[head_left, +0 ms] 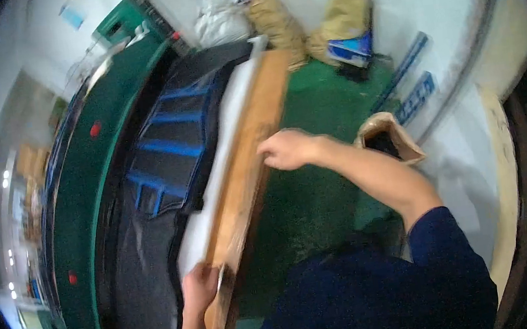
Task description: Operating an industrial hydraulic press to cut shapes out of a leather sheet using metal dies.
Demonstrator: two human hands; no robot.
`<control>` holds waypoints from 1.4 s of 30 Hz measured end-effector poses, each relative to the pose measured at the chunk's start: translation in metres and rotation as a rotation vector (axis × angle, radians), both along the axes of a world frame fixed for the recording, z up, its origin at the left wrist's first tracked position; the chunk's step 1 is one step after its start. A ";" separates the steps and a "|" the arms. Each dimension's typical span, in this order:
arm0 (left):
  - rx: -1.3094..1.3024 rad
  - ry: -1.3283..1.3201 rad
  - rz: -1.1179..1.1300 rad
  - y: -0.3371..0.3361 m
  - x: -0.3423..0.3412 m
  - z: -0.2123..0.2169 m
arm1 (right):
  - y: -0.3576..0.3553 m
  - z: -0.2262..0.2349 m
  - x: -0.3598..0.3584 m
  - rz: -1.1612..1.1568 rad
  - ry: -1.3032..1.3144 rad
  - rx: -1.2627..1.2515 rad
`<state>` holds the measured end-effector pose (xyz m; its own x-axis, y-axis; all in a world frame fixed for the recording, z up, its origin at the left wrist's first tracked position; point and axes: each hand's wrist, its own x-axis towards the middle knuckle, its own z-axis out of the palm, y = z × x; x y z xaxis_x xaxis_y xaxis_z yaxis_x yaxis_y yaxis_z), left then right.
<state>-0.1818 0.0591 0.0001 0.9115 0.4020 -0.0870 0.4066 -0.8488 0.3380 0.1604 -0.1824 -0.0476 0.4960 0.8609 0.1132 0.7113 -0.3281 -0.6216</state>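
My right hand (285,150) is closed, fingers curled, at the outer edge of a long wooden board (273,84); what it pinches, if anything, is hidden. Lower down the same board, my left hand (201,287) is closed too, with a small pale strip beside its fingers that I cannot make out. Beside the board runs a white ledge (225,144). Left of that lies a large black sheet (143,258) with a wavy edge. Blue strips (172,147) form a ladder-like pattern on its upper part.
A long green machine beam (98,129) with red buttons spans the left side. Tan sacks (275,21) and a white bag (222,18) stand by the far wall. An open paper sack (406,147) is near my right arm, beside blue metal pieces (416,96). The floor (321,101) is green.
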 end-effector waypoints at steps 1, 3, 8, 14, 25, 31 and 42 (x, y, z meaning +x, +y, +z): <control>-0.008 -0.068 0.021 -0.001 0.006 0.001 | 0.021 -0.001 0.012 0.012 0.002 0.005; 0.074 -0.336 -0.058 0.003 0.010 -0.010 | 0.067 0.016 0.030 0.089 -0.019 0.083; 0.163 -0.679 -0.104 0.060 0.050 -0.056 | 0.212 0.024 0.060 0.080 -0.060 0.219; 0.274 -0.517 -0.018 0.062 0.115 -0.042 | 0.266 0.032 0.135 0.070 -0.283 -0.053; 0.391 -0.431 0.026 0.064 0.135 -0.057 | 0.321 0.034 0.146 0.164 -0.181 -0.242; 0.261 -0.394 0.076 0.064 0.142 -0.016 | 0.328 0.054 0.169 0.214 -0.053 -0.404; 0.310 -0.425 0.148 0.061 0.141 -0.014 | 0.349 0.006 0.178 0.267 0.203 -0.143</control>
